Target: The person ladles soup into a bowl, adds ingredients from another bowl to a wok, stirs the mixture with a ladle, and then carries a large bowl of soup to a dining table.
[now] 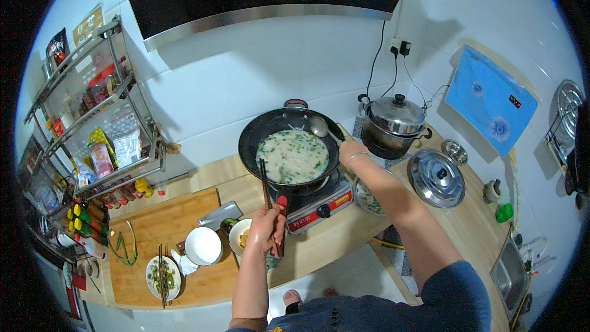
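Observation:
A black wok (249, 147) sits on a portable gas stove (318, 210). Pale, milky soup (292, 157) with chopped green leaves fills its lower part. In my right hand (351, 151) is the handle of a metal ladle (319, 127), whose bowl is over the far right inner side of the wok. My left hand (267, 228) holds a pair of dark chopsticks (264, 182), tips pointing up to the wok's near rim. The wok's red-and-dark long handle (282, 201) runs beside that hand; whether the fingers also grip it cannot be made out.
A lidded steel pot (392, 124) stands behind right, near a pan lid (436, 178). Beneath my right forearm is a glass bowl (368, 198). The cutting board (138, 240) holds a white bowl (203, 246), a plate of green food (162, 279) and a cleaver (220, 215).

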A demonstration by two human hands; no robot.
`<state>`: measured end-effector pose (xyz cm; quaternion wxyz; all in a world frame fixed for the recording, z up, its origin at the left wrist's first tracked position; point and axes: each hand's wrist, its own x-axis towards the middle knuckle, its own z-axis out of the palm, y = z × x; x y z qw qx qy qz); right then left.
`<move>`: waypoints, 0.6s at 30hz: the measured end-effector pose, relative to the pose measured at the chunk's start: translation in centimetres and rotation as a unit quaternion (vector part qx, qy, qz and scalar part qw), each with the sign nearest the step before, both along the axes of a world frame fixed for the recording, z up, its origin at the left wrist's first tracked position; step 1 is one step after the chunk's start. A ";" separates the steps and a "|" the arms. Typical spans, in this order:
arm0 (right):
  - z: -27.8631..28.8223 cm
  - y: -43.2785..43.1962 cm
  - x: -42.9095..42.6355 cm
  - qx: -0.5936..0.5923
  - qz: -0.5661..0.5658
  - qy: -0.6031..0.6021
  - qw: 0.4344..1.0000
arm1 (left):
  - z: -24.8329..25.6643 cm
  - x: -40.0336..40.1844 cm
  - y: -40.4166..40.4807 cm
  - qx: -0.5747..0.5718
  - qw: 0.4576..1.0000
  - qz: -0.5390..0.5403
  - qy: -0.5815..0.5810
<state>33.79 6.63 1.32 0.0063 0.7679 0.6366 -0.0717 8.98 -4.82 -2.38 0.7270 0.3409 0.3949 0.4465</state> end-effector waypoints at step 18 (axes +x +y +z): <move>-0.4 -0.6 1.3 -0.261 -0.198 0.668 0.668 | -0.2 -0.2 0.2 -0.010 0.999 -0.028 0.013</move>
